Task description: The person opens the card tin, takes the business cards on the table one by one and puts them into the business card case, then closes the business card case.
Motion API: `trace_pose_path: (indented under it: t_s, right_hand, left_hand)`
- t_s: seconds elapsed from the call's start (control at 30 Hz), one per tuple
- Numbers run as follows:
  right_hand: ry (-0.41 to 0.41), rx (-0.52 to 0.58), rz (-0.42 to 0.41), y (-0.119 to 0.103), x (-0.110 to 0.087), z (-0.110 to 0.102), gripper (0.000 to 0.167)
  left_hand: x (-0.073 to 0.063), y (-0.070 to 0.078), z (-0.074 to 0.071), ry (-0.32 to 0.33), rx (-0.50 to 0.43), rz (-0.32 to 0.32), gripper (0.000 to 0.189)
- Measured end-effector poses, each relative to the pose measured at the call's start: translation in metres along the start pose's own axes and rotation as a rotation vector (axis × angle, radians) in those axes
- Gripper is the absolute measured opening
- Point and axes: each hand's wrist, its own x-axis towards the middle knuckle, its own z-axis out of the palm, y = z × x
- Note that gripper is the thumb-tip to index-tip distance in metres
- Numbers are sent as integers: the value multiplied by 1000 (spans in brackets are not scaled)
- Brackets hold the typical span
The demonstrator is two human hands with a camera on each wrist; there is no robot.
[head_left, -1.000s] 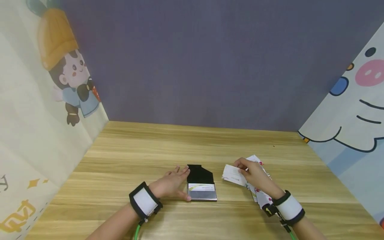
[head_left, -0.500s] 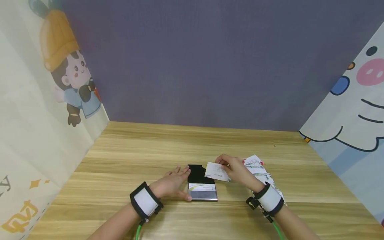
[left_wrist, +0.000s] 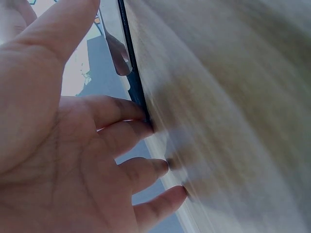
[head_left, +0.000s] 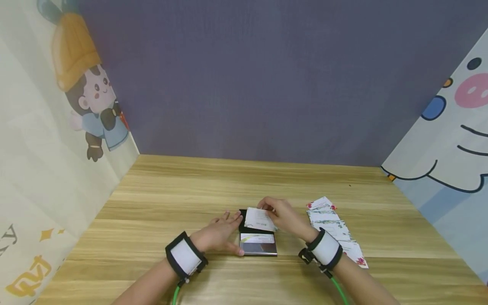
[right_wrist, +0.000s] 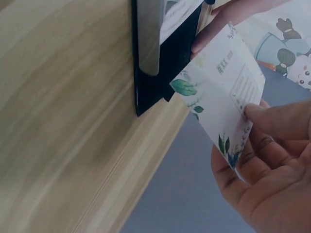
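A white business card (right_wrist: 221, 87) with green leaf print is pinched between thumb and fingers of my right hand (head_left: 284, 218). In the head view the card overlaps the raised black flap of a card case (head_left: 258, 249). That case lies flat with its flap folded back, and a card with a yellow-green stripe (head_left: 257, 238) shows in its metal pocket. My left hand (head_left: 218, 235) lies at the case's left side, fingers spread and straight, thumb at the lower left corner. The left wrist view shows those fingertips (left_wrist: 160, 166) on the table, two of them at the case's edge.
On the right of the wooden table (head_left: 190, 182) several floral cards (head_left: 335, 228) lie overlapped in a slanting row. A dark grey panel (head_left: 244, 84) stands along the back, and cartoon-printed sheets (head_left: 68, 127) border the sides. Green cables (head_left: 337, 288) trail from the wristbands.
My right hand has carried the pinched card leftward from the floral row to over the case's flap. More of the row is uncovered now. The left hand stays beside the case.
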Motion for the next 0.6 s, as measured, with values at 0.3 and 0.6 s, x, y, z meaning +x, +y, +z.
trace_pose_path:
  t_s: [0.3, 0.6]
  right_hand:
    - [-43, 32, -8, -4, 3, 9, 24]
    - [-101, 44, 14, -1, 0, 17, 25]
  left_hand:
    - [0, 0, 0, -3, 2, 0, 102]
    - [-1, 1, -1, -8, -1, 5, 102]
